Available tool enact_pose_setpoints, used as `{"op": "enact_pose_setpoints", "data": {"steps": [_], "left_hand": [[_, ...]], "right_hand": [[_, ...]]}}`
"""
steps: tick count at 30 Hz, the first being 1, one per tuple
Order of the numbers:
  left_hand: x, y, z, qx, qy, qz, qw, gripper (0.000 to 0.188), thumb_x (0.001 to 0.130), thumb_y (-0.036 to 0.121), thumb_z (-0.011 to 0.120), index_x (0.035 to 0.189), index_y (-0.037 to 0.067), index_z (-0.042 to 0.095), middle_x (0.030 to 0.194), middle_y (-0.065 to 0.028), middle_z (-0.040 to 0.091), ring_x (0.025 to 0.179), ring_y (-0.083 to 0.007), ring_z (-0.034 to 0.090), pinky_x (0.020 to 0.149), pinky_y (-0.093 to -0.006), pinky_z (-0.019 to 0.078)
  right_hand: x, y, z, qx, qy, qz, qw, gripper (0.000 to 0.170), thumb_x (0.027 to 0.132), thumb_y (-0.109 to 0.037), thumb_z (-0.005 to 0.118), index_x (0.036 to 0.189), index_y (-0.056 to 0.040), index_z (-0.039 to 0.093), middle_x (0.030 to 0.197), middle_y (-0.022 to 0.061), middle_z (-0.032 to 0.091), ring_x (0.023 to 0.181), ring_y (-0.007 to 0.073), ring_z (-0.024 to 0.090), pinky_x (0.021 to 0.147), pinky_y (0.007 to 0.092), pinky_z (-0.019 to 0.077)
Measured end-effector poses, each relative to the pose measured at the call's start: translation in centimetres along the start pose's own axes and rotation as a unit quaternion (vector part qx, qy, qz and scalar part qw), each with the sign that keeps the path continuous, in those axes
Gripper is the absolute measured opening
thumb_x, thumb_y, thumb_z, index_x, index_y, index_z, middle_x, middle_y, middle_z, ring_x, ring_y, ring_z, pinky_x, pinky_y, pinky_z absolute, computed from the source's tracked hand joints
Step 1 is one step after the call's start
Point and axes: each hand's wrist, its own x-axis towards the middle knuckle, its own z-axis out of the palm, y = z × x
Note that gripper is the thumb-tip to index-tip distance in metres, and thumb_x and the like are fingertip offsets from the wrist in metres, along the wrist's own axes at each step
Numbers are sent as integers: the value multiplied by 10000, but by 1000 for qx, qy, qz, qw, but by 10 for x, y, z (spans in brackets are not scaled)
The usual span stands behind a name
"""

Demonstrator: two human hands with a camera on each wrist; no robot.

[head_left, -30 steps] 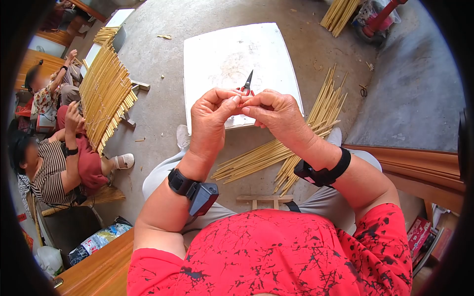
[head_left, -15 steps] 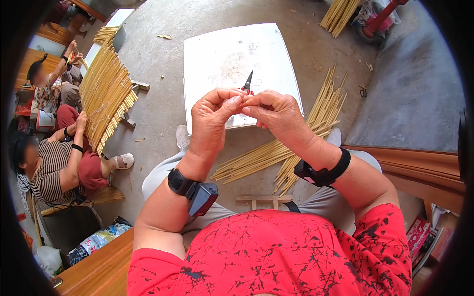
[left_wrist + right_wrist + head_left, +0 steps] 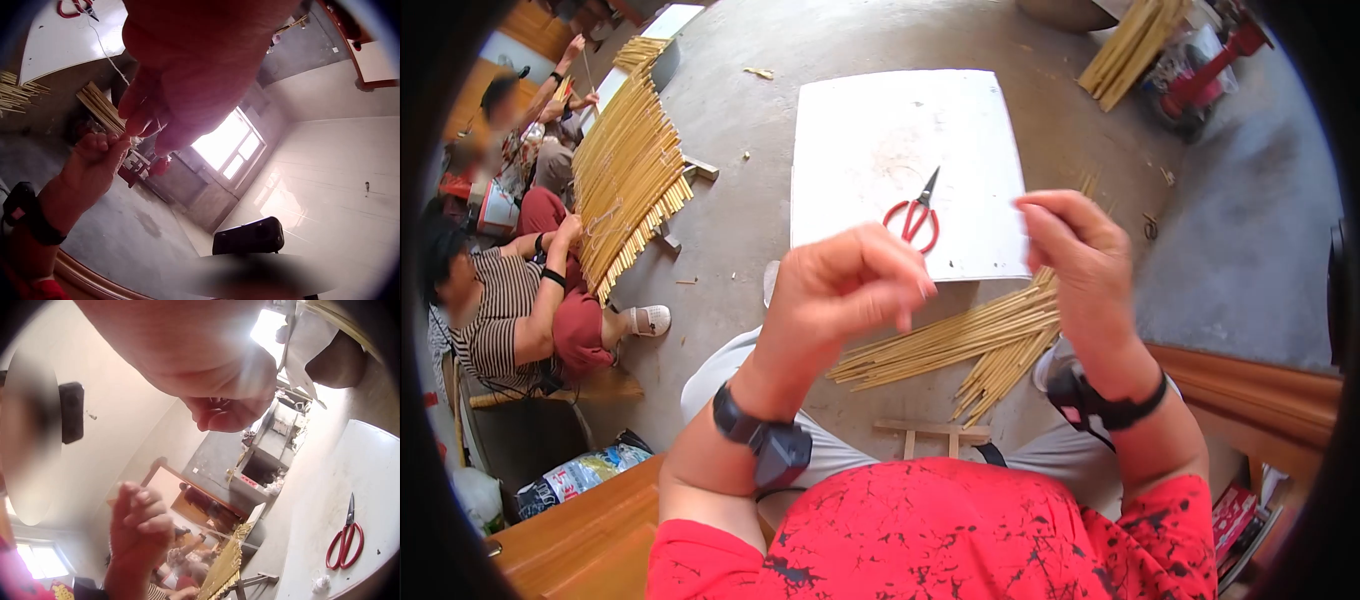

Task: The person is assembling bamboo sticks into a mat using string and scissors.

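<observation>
My left hand (image 3: 835, 295) (image 3: 200, 69) is raised over the near-left corner of a white board (image 3: 900, 120), its curled fingers pinching a thin white thread (image 3: 107, 55). To the right of the board my right hand (image 3: 1085, 265) (image 3: 212, 375) is up with thumb and forefinger pressed together on the thread, which is barely visible there. A wide gap separates the hands in the head view. Red-handled scissors (image 3: 914, 218) (image 3: 345, 545) lie on the board, blades pointing away. Near them rests a small white lump (image 3: 320, 584).
Thin sticks (image 3: 970, 340) lie on the floor behind the board's near edge. At left, two people sit beside a slatted stick mat (image 3: 625, 185) on a stand. A stick bundle (image 3: 1130, 50) and a red metal stand (image 3: 1215, 65) are at the back right. A wooden edge (image 3: 1250, 400) runs at right.
My hands, together over the board before, have moved apart, the right one rightward and the left one slightly down. The scissors' handles have come into sight. The head view has shifted a little.
</observation>
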Motion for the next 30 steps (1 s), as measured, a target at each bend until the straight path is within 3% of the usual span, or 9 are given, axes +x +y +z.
{"op": "enact_pose_setpoints", "data": {"steps": [2,9,14,16,17,19,20,22,30], "left_hand": [[-4,9,0,84,-135,124,979,75,805,45,602,780,-12,645,779,-141,622,648,-179,602,576,-265,469],[4,10,-11,-131,-349,163,913,260,873,83,512,859,-163,595,879,-344,547,592,-320,544,503,-352,413],[-3,-11,5,-233,-182,237,926,208,879,69,519,839,-110,615,803,-246,584,564,-303,568,486,-338,465],[15,-9,-19,-243,-417,117,868,265,870,82,514,842,-171,588,869,-355,540,582,-331,532,495,-358,410],[13,-9,-14,-245,-418,117,867,265,870,82,514,842,-171,588,869,-355,540,582,-331,532,495,-358,410],[7,-9,3,-178,-271,216,921,191,881,35,509,835,-120,611,832,-245,578,575,-265,569,487,-310,463],[0,-7,3,-179,-275,216,920,191,881,35,509,835,-120,611,832,-245,578,575,-265,569,487,-310,463],[-12,-3,0,-190,-252,86,945,219,906,85,469,825,-105,544,913,-231,554,652,-332,583,553,-342,487],[-17,-1,5,-188,-266,136,936,250,924,98,446,838,-124,524,927,-256,535,640,-329,580,538,-322,483]], "right_hand": [[-2,-5,-12,-24,44,16,999,110,860,-70,589,913,13,639,711,7,563,575,64,501,518,184,389],[1,4,-51,1,81,115,990,111,884,-75,554,949,0,606,645,-24,496,537,39,449,459,178,311],[2,6,-54,8,83,129,988,115,887,-65,541,947,18,593,647,-8,496,511,47,442,451,180,320],[0,4,-53,-3,54,102,993,113,874,-45,540,932,39,588,684,10,499,504,58,449,457,181,334],[-2,4,-53,-4,56,103,993,113,874,-45,540,932,39,588,684,10,499,504,58,449,457,181,334],[-2,3,-52,-18,28,100,994,112,862,-30,539,913,57,588,735,25,499,506,67,460,465,183,347],[-4,3,-50,-18,32,99,994,112,862,-30,539,913,57,588,735,25,499,506,67,460,465,183,347],[-6,1,-47,-19,17,117,993,109,857,-24,536,900,56,597,746,24,492,509,68,467,471,183,360],[-11,-2,-36,4,-12,138,990,101,829,-19,594,899,49,619,730,17,500,543,72,483,498,184,385]]}}
